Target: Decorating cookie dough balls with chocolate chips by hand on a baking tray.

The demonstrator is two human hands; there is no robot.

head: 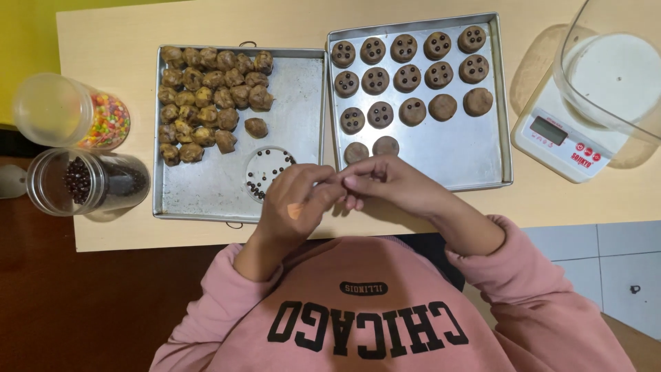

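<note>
Left hand (292, 207) and right hand (385, 182) met fingertip to fingertip above the near edge of the counter (124, 41), both curled and pinching at the same spot; whatever sat between the fingertips was too small to make out, possibly a chocolate chip. Just beyond the left hand, inside the left tray (206, 186), lay a small clear lid (267, 171) scattered with dark chocolate chips. Piled in the far left corner of that tray were rough dough lumps (206, 96). Touching it on the right, the right tray (475, 158) carried rows of rounded dough balls (406, 76), most topped with dark chips, a few near the hands bare. Left of the trays lay two clear jars on their sides, one with coloured candies (103, 120), one with dark chips (82, 180). At far right stood a white kitchen scale (558, 134) under a clear bowl (620, 76).
</note>
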